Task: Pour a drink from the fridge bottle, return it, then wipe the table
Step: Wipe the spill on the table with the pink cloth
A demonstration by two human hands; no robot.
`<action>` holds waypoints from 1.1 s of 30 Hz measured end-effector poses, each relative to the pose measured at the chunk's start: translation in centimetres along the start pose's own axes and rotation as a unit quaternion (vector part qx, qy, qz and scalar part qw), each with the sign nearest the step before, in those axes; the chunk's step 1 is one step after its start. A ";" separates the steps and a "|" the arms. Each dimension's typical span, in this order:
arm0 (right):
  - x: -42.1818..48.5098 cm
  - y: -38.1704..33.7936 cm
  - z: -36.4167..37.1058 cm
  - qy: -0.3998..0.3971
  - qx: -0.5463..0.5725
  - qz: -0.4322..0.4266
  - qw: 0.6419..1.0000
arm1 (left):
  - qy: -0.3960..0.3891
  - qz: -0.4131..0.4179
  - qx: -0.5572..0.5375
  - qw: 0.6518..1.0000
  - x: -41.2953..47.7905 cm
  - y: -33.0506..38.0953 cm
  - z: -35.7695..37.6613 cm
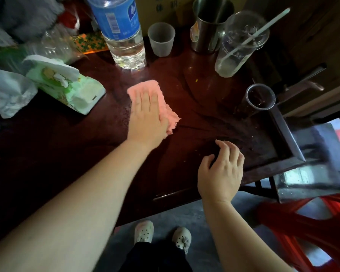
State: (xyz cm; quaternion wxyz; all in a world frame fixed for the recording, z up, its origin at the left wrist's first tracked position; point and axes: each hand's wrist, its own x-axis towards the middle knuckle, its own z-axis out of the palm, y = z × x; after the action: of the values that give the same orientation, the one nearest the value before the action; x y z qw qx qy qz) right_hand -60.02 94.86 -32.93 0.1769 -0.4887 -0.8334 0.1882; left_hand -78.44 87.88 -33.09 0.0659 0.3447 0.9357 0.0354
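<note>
A pink cloth (pixel 166 111) lies flat on the dark wooden table (pixel 67 138), near its middle. My left hand (pixel 148 118) presses down on the cloth with straight fingers, covering most of it. My right hand (pixel 222 171) rests on the table by the front right edge, fingers loosely curled, holding nothing. A dark drink fills a clear cup (pixel 260 99) at the right side of the table.
A large water bottle (pixel 122 30), a small frosted cup (pixel 161 39), a steel mug (pixel 210 26) and a tall plastic cup with a straw (pixel 238 46) stand along the back. A tissue pack (pixel 67 85) lies left. A red plastic stool (pixel 310 230) stands at the lower right.
</note>
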 end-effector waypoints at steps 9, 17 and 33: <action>-0.2 0.1 0.0 0.005 0.002 0.002 1.000 | -0.086 0.108 -0.099 0.985 3.0 -2.4 -2.8; 0.0 -0.1 0.2 0.013 0.003 -0.003 1.000 | -0.046 0.179 -0.122 0.975 2.6 -1.2 -1.4; 0.0 0.2 0.2 0.012 0.007 -0.003 1.000 | 0.008 0.089 -0.133 0.987 2.5 -0.1 -0.5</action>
State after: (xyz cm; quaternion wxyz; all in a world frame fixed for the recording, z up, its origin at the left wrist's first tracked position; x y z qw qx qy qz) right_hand -60.00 94.90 -33.21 0.1911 -0.4870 -0.8315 0.1869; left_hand -80.49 89.41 -32.84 0.1005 0.4143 0.8889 0.1677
